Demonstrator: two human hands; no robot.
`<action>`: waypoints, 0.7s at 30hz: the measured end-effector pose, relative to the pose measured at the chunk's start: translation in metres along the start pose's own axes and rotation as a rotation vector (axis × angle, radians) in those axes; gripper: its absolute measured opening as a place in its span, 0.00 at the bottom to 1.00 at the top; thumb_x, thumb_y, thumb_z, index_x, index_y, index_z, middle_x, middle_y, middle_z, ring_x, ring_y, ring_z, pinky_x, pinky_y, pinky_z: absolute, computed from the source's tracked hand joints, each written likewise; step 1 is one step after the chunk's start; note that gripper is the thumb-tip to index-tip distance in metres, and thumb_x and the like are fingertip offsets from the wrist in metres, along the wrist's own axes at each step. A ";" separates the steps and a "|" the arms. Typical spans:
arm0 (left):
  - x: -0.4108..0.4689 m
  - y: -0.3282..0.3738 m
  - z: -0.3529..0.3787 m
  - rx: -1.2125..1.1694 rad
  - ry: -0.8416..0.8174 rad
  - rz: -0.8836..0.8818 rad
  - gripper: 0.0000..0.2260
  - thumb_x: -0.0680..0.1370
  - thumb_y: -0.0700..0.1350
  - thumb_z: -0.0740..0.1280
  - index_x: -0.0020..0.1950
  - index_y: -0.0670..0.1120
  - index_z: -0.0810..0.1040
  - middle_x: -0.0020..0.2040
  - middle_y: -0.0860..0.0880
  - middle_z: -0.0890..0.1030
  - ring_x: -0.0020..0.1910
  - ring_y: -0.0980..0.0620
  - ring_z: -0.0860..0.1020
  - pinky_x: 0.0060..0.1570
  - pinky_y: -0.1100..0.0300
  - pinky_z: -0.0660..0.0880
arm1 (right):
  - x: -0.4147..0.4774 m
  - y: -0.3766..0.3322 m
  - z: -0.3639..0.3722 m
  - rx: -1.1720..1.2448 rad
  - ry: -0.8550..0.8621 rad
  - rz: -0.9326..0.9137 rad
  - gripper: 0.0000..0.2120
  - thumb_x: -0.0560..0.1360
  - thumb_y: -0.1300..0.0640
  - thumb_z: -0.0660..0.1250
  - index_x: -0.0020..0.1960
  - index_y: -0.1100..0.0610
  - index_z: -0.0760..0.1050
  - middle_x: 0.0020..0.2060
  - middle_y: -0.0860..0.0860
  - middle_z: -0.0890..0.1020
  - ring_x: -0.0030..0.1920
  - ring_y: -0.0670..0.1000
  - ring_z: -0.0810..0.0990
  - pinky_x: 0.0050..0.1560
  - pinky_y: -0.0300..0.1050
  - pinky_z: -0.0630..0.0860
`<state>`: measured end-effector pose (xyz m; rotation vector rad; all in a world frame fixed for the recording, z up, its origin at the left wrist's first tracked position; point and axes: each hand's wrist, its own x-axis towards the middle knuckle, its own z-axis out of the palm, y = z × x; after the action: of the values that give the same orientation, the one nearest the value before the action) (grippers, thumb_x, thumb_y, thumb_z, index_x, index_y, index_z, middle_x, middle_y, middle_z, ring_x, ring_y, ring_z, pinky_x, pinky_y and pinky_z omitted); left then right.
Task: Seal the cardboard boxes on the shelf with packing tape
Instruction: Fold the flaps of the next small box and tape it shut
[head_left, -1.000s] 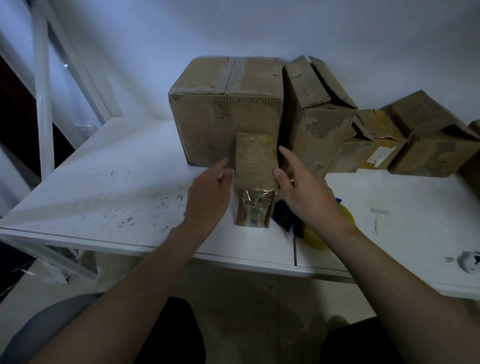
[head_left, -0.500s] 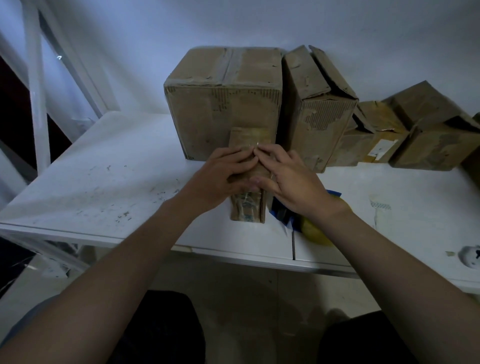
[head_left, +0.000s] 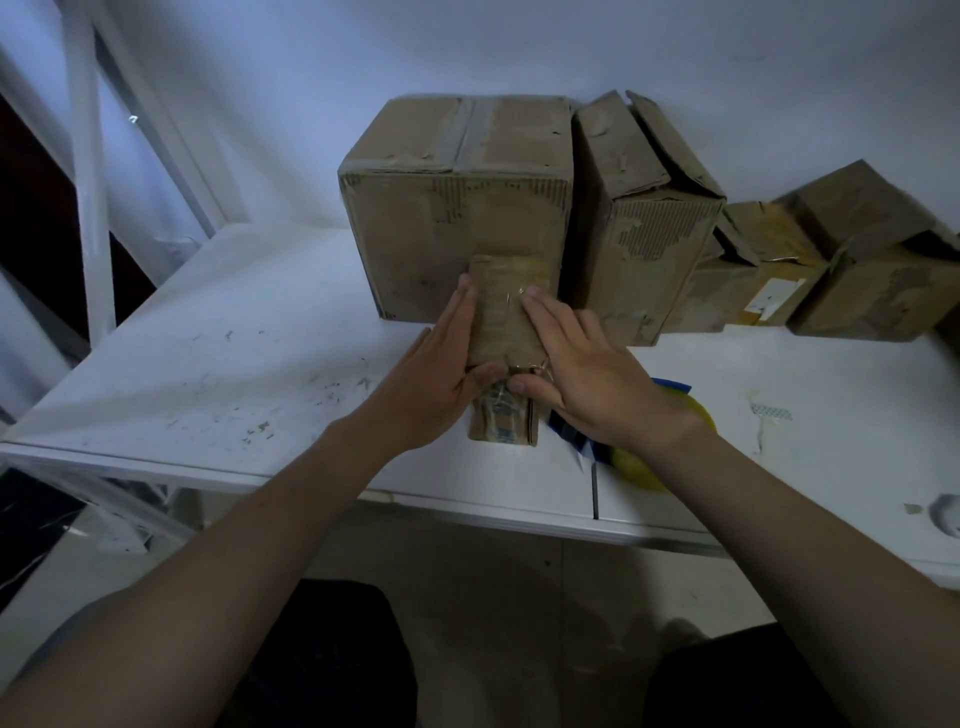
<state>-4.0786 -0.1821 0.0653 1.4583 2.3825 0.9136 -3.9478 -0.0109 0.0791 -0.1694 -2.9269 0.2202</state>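
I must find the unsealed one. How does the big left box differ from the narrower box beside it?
The big box has its top flaps lying flat and closed; the narrower box has its flaps raised and gaping. The big box is wider than the narrower box. Both are worn brown cardboard with torn outer paper, standing on the white shelf.

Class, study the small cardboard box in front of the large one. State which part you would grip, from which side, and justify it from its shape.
I'd grip the small box by its two long side faces, one hand from the left, one from the right. It is narrow and lies lengthwise on the shelf; the large box blocks its far end, while both sides stand free.
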 end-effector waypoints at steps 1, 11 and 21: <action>-0.001 0.003 0.000 -0.072 -0.016 -0.039 0.43 0.78 0.69 0.54 0.79 0.52 0.31 0.82 0.52 0.43 0.79 0.54 0.54 0.76 0.51 0.61 | -0.001 -0.001 0.000 -0.006 -0.006 0.016 0.46 0.75 0.27 0.41 0.82 0.57 0.43 0.80 0.52 0.53 0.72 0.56 0.62 0.71 0.55 0.64; -0.002 0.026 0.010 -0.537 -0.020 -0.220 0.28 0.85 0.50 0.55 0.80 0.50 0.43 0.58 0.68 0.65 0.48 0.83 0.70 0.45 0.80 0.70 | -0.005 -0.020 0.028 0.138 -0.210 0.232 0.44 0.73 0.27 0.34 0.81 0.50 0.32 0.80 0.49 0.34 0.76 0.52 0.25 0.74 0.61 0.27; -0.004 0.017 0.008 0.177 0.103 -0.231 0.45 0.74 0.76 0.44 0.82 0.49 0.49 0.81 0.49 0.59 0.80 0.46 0.56 0.75 0.37 0.58 | -0.004 -0.015 0.021 -0.102 -0.261 0.195 0.51 0.66 0.21 0.27 0.81 0.50 0.32 0.80 0.53 0.36 0.76 0.57 0.25 0.72 0.70 0.29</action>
<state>-4.0606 -0.1768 0.0689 1.1815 2.6975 0.7563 -3.9502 -0.0294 0.0602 -0.4775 -3.1832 0.1297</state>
